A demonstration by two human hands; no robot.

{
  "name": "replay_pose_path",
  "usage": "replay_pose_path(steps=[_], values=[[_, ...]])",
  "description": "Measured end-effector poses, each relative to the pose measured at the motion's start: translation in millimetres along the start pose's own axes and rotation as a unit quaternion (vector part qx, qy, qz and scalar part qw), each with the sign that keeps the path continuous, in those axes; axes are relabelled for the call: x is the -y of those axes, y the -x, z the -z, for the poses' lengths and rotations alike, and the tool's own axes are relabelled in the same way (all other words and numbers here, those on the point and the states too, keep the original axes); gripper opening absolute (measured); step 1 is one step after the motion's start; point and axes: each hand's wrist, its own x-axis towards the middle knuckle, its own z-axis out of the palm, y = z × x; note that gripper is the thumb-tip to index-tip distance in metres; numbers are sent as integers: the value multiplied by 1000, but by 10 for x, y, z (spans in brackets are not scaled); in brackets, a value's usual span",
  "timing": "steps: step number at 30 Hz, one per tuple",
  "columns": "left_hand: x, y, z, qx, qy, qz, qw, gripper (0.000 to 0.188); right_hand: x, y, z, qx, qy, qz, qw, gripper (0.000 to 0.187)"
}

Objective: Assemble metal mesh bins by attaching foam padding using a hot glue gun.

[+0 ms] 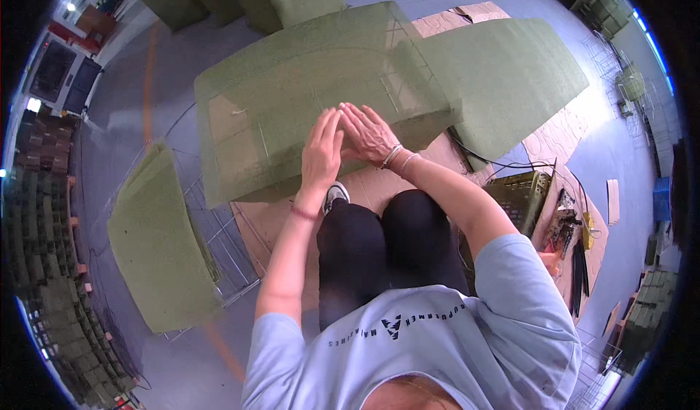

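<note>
At centre frame, left hand [321,151] and right hand [372,138] are meeting near their tips, fingers extended, seemingly holding nothing. Green sheet [313,63] is spanning upper centre. Step appears empty-handed, perhaps pausing; gripping the sheet next would be calling for parting hands.

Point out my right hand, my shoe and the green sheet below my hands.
Right hand [372,139]: head view, its back.
Shoe [336,192]: head view, its front.
Green sheet [295,103]: head view, its middle.

The front sheet [292,82] lies ahead, a second sheet [503,82] to its right; at left, stacked sheets [157,242] apparently rest on a wire rack [242,292]; tools [560,224] lie right of a crate [521,193].
</note>
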Motion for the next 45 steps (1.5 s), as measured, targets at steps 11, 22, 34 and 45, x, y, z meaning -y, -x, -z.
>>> replay_pose_path(steps=[11, 22, 34, 45], values=[[322, -70, -480, 101, -281, -27, 954, 80, -618, 151, 79, -47, -58, -80, 994, 70], [330, -56, -501, 107, -370, -87, 919, 66, -627, 322, -109, -57, 59, -65, 994, 67], [130, -299, -665, 142, -289, -105, 941, 76, -448, 455, -28, -121, 21, -88, 989, 68], [168, -372, -795, 164, -357, -129, 911, 71, -1330, 714, 139, -72, 17, -10, 997, 59]])
